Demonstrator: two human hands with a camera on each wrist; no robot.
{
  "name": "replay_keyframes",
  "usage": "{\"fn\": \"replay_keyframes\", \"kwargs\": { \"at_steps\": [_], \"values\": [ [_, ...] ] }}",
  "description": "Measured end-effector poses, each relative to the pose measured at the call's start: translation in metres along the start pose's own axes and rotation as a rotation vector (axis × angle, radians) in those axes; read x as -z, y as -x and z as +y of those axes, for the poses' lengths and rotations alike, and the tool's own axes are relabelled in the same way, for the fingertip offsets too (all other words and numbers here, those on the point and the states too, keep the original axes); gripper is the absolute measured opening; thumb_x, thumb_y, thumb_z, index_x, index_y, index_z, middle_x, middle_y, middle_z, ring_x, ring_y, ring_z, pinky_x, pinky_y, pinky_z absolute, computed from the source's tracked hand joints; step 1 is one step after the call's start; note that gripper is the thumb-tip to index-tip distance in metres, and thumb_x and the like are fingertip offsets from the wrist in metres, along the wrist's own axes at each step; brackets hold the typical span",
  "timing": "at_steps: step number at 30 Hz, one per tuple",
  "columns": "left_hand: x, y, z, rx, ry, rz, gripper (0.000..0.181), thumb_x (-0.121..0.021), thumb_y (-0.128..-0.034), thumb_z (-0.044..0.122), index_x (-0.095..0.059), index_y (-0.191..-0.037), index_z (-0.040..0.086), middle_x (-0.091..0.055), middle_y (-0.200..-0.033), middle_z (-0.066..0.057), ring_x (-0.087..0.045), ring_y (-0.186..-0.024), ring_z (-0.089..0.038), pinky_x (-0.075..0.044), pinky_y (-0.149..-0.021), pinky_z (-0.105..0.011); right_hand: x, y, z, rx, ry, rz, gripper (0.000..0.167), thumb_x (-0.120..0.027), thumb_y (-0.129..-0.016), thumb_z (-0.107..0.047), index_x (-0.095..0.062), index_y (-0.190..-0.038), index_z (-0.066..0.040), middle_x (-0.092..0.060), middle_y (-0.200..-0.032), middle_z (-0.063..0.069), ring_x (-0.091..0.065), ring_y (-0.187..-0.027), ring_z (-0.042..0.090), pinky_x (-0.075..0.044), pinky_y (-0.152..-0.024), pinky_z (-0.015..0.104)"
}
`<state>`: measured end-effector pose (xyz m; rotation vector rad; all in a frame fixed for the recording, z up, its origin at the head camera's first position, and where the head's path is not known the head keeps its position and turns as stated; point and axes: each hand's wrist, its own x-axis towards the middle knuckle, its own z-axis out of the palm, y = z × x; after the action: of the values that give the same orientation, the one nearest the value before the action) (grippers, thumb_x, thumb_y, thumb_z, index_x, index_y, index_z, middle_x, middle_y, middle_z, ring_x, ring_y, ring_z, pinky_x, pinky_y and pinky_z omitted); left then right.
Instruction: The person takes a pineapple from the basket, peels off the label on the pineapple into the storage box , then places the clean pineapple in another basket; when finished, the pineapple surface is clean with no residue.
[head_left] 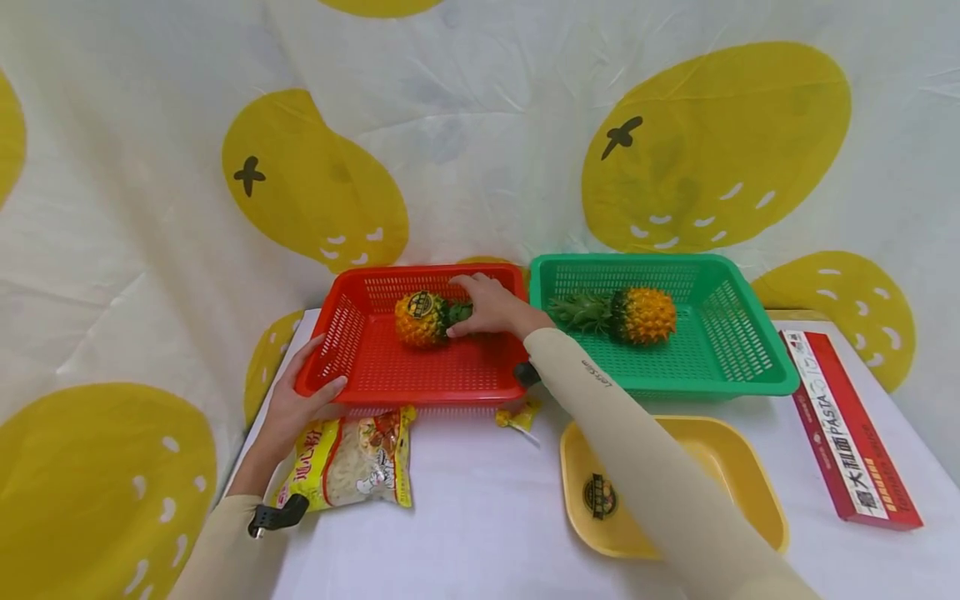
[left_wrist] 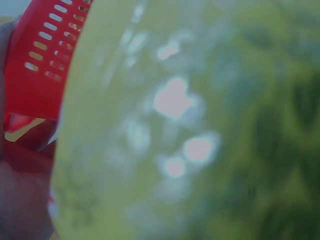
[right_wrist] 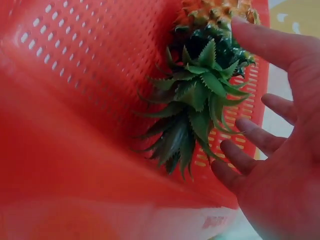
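My left hand [head_left: 296, 404] is at the front left corner of the red basket [head_left: 427, 396], thumb and fingers spread about the corner. Inside that basket a small pineapple [head_left: 417, 320] lies on its side, its crown toward the right. Over the crown [right_wrist: 192, 105] is my right hand [head_left: 491, 307], fingers spread and the thumb near the fruit; whether it touches is unclear. The left wrist view is mostly blocked by a blurred yellow-green packet [left_wrist: 150, 125], with part of the red basket [left_wrist: 37, 65] and a bit of hand at its left edge.
A green basket [head_left: 757, 387] holding another pineapple [head_left: 647, 317] stands to the right. In front are a noodle packet [head_left: 367, 467], a yellow-wrapped lollipop [head_left: 522, 414] and a yellow tray [head_left: 772, 517], partly under my right forearm. A red pasta box [head_left: 851, 425] lies far right.
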<state>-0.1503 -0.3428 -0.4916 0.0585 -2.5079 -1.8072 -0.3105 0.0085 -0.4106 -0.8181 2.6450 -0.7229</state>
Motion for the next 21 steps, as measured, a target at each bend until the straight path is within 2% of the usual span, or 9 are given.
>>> {"fn": "replay_keyframes", "kwargs": {
  "at_steps": [8,13,15,21],
  "values": [
    [0.003,0.001,0.000,-0.006,0.002,-0.009,0.087,-0.078,-0.0981,0.031,-0.026,-0.168,0.036,-0.038,-0.162,-0.013,-0.040,-0.140,-0.039,-0.058,-0.087,-0.028,-0.009,-0.013,-0.004,-0.022,0.011,0.004,0.086,-0.085,-0.091,-0.037,-0.042,-0.161,-0.011,-0.042,-0.160,0.013,-0.035,-0.148,0.034,-0.033,-0.120,0.051],
    [0.003,0.004,-0.002,0.003,-0.003,0.003,0.088,-0.079,-0.0977,0.032,-0.026,-0.168,0.036,-0.038,-0.162,-0.012,-0.040,-0.141,-0.039,-0.058,-0.086,-0.026,-0.019,-0.019,-0.006,-0.036,0.050,-0.026,0.086,-0.084,-0.091,-0.038,-0.041,-0.162,-0.014,-0.037,-0.164,0.013,-0.034,-0.149,0.035,-0.028,-0.122,0.057],
    [0.002,0.005,-0.002,0.003,-0.006,0.009,0.089,-0.079,-0.0972,0.032,-0.026,-0.168,0.037,-0.038,-0.162,-0.011,-0.040,-0.141,-0.039,-0.057,-0.086,-0.026,-0.021,-0.019,-0.004,-0.047,0.073,-0.034,0.086,-0.085,-0.091,-0.038,-0.042,-0.162,-0.015,-0.036,-0.163,0.013,-0.037,-0.146,0.034,-0.031,-0.120,0.056],
    [-0.001,0.001,0.001,-0.008,-0.013,-0.003,0.090,-0.079,-0.0968,0.034,-0.024,-0.168,0.038,-0.037,-0.163,-0.009,-0.040,-0.141,-0.038,-0.057,-0.088,-0.027,-0.018,-0.018,0.002,-0.061,0.095,-0.010,0.078,-0.088,-0.089,-0.032,-0.051,-0.155,-0.014,-0.041,-0.151,0.011,-0.052,-0.128,0.029,-0.050,-0.105,0.043]
  ]
}}
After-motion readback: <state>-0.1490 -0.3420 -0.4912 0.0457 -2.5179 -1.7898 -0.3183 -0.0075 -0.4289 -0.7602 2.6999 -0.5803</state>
